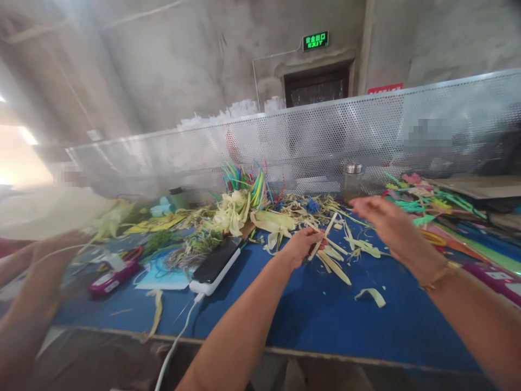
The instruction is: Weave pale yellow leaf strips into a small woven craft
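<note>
My left hand [304, 245] is closed around several pale, dried corn husk strips [331, 260]. They cross one another and fan out to the right of the fingers, just over the blue tabletop. My right hand [380, 220], with a bracelet at its wrist, is raised to the right of the strips and apart from them. Motion smears its fingers, so whether they pinch anything is unclear. Beyond my left hand lies a broad pale husk piece [274, 221]. A small curled husk scrap [372, 297] rests on the table below my right hand.
A black phone [215, 260] lies on a white power bank [215, 278] with a white cable. Left are a purple glue gun [112, 279] and a co-worker's blurred arms [44, 271]. Behind stand coloured stems [258, 190], a glass bottle [352, 182] and a perforated metal screen [317, 136].
</note>
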### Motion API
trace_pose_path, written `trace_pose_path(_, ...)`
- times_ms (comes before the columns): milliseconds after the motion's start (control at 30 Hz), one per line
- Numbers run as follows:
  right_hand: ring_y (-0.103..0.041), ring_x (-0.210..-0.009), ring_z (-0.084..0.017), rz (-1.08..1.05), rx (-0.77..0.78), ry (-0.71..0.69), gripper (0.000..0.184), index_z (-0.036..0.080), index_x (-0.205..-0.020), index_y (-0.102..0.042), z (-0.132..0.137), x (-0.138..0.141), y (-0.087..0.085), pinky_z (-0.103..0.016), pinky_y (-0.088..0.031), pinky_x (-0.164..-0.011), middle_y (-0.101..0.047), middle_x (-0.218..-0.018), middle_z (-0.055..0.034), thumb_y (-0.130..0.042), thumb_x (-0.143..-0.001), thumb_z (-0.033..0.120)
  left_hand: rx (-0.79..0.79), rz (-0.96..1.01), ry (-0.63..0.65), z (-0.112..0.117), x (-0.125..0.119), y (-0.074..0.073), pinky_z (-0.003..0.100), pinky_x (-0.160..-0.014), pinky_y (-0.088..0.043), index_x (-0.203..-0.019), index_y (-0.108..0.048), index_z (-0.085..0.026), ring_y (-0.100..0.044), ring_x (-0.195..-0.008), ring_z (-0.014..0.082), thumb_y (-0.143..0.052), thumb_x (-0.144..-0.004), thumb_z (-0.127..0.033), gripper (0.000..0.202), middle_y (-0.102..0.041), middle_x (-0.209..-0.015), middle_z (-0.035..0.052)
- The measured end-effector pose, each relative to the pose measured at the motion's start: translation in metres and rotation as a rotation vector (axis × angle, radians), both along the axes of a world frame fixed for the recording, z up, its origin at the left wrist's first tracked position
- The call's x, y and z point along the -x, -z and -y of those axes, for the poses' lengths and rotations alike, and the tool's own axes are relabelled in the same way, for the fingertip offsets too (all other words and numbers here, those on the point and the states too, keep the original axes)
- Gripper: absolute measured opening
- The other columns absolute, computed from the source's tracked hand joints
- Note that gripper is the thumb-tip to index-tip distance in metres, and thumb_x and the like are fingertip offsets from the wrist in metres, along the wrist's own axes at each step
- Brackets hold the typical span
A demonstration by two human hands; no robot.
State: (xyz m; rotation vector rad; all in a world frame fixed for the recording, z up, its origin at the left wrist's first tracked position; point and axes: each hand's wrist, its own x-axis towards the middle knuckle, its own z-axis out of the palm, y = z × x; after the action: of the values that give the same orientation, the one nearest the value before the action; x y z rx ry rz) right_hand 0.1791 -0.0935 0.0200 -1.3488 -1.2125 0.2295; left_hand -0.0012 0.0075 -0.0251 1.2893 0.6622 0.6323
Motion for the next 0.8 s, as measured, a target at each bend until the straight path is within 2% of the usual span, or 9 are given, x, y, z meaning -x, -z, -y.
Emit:
trace_pose_path(100, -0.059, -0.075, -0.02, -0.019, 0.27, -0.159, 0.032, 0.019, -0.076, -0.07, -0.022, 0.004, 0.017, -0.032, -0.043, -0.071, -0.068, -0.08, -0.0075, -0.063, -0.074, 0.05, 0.003, 0.057, -0.032, -0.003, -0.001, 0.002, 0.019, -0.058, -0.041, -0.083, -0.059, -0.014, -0.056, -0.06, 0.0082, -0.065, -0.076, -0.026, 0.015, -0.062, -0.07, 0.0014)
trace_pose_path(133, -0.058, -0.071, -0.019, -0.051, 0.325, -0.182, 0.034, 0.019, -0.074, -0.07, -0.03, 0.005, 0.023, -0.032, -0.042, -0.068, -0.068, -0.077, -0.0071, -0.063, -0.073, 0.053, 0.006, 0.066, -0.038, -0.003, -0.001, 0.003, 0.02, -0.058, -0.041, -0.083, -0.059, -0.014, -0.056, -0.06, 0.0083, -0.066, -0.075, -0.026, 0.016, -0.062, -0.07, 0.0014)
trace_pose_path(200, -0.056, -0.068, -0.017, -0.114, 0.343, -0.223, 0.034, 0.019, -0.074, -0.071, -0.043, 0.009, 0.033, -0.031, -0.041, -0.066, -0.068, -0.076, -0.0053, -0.065, -0.07, 0.052, 0.015, 0.072, -0.034, -0.004, -0.001, 0.004, 0.02, -0.058, -0.041, -0.082, -0.059, -0.014, -0.056, -0.06, 0.0088, -0.067, -0.073, -0.028, 0.019, -0.062, -0.07, 0.0017)
trace_pose_path(400, -0.049, -0.057, -0.011, -0.188, 0.266, -0.336, 0.026, 0.019, -0.071, -0.067, -0.057, 0.027, 0.041, -0.026, -0.037, -0.058, -0.062, -0.066, -0.0002, -0.071, -0.063, 0.043, 0.027, 0.102, -0.054, -0.008, -0.002, 0.005, 0.021, -0.054, -0.039, -0.079, -0.059, -0.014, -0.054, -0.057, 0.0088, -0.071, -0.067, -0.035, 0.027, -0.059, -0.066, 0.0007)
trace_pose_path(567, -0.051, -0.061, -0.011, -0.286, 0.198, -0.41, 0.032, 0.019, -0.074, -0.064, -0.063, 0.033, 0.05, -0.026, -0.039, -0.06, -0.062, -0.071, 0.0002, -0.07, -0.064, 0.049, -0.001, 0.078, -0.069, -0.009, -0.002, 0.005, 0.02, -0.051, -0.036, -0.073, -0.056, -0.015, -0.05, -0.054, 0.0075, -0.075, -0.062, -0.038, 0.032, -0.057, -0.062, -0.001)
trace_pose_path(633, -0.051, -0.062, -0.012, -0.27, 0.175, -0.39, 0.034, 0.018, -0.072, -0.064, -0.065, 0.033, 0.055, -0.026, -0.039, -0.061, -0.062, -0.07, 0.0001, -0.068, -0.065, 0.052, -0.004, 0.058, -0.066, -0.008, -0.002, 0.004, 0.02, -0.05, -0.035, -0.072, -0.055, -0.015, -0.05, -0.053, 0.0074, -0.076, -0.061, -0.036, 0.031, -0.057, -0.061, -0.0013)
trace_pose_path(800, -0.051, -0.065, -0.015, -0.168, 0.117, -0.235, 0.036, 0.018, -0.068, -0.063, -0.065, 0.034, 0.063, -0.028, -0.038, -0.065, -0.06, -0.066, -0.0007, -0.063, -0.068, 0.054, -0.034, -0.006, -0.044, -0.005, -0.003, 0.0, 0.02, -0.041, -0.025, -0.071, -0.057, -0.017, -0.041, -0.043, 0.0059, -0.067, -0.066, -0.03, 0.017, -0.051, -0.052, -0.0039)
